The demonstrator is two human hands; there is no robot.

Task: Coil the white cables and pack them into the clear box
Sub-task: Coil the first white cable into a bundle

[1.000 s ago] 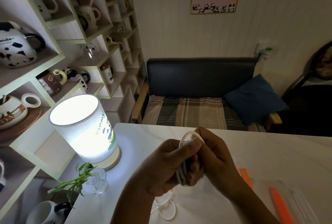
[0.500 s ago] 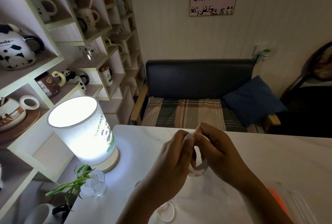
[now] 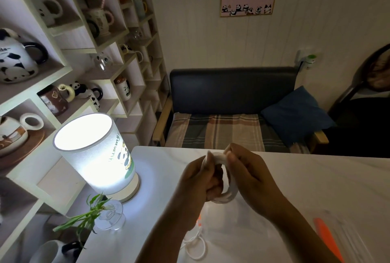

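Both hands hold a white cable coil (image 3: 228, 191) above the white table (image 3: 316, 180). My left hand (image 3: 197, 186) grips the coil's left side, with fingers through the loop. My right hand (image 3: 248, 175) pinches the coil's top between thumb and fingers. A loose length of white cable (image 3: 195, 246) lies looped on the table below my left wrist. The clear box (image 3: 346, 239), with an orange clip along its edge, sits at the lower right and is partly cut off by the frame.
A lit cylinder lamp (image 3: 99, 153) stands at the table's left. In front of it is a small glass vase with a green plant (image 3: 105, 214). Shelves of mugs (image 3: 63, 51) fill the left wall. A dark sofa (image 3: 232, 111) stands beyond the table's far edge.
The coil has opened from a tight bundle into a wider loop, and both hands have risen slightly towards the table's far edge.
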